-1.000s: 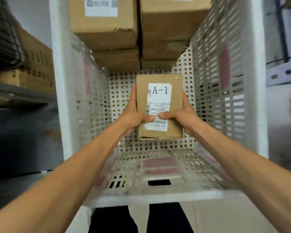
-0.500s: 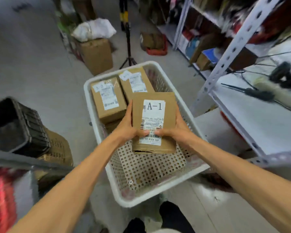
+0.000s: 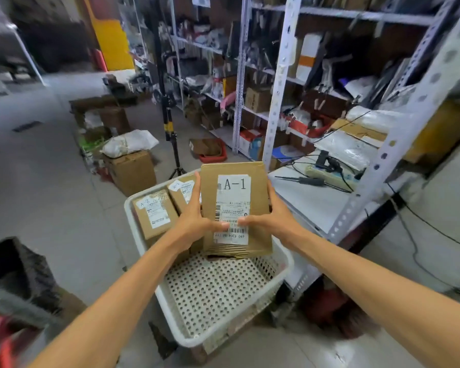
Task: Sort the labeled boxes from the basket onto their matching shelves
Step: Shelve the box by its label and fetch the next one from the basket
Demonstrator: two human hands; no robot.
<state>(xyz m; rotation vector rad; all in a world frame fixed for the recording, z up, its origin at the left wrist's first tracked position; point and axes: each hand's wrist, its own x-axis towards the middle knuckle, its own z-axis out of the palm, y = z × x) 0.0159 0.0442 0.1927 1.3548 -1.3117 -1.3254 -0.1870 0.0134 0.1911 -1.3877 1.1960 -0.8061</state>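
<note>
Above the near end of the basket (image 3: 287,261), left hand (image 3: 194,227) and right hand (image 3: 274,221) pinch the A-1 box (image 3: 234,197) by its side edges, fingers (image 3: 197,188) straight along the cardboard, thumbs on the label, and a slackened squeeze could drop it onto the A-2 box (image 3: 154,213) beyond.

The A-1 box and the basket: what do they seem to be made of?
A-1 box: brown corrugated cardboard, matte. Layered edges show at its lower end, and a white paper label is stuck on its face.
Basket: most likely moulded plastic, off-white and slightly glossy. Its floor and walls are pierced with regular round holes, and the rim is smooth and rounded.
</note>
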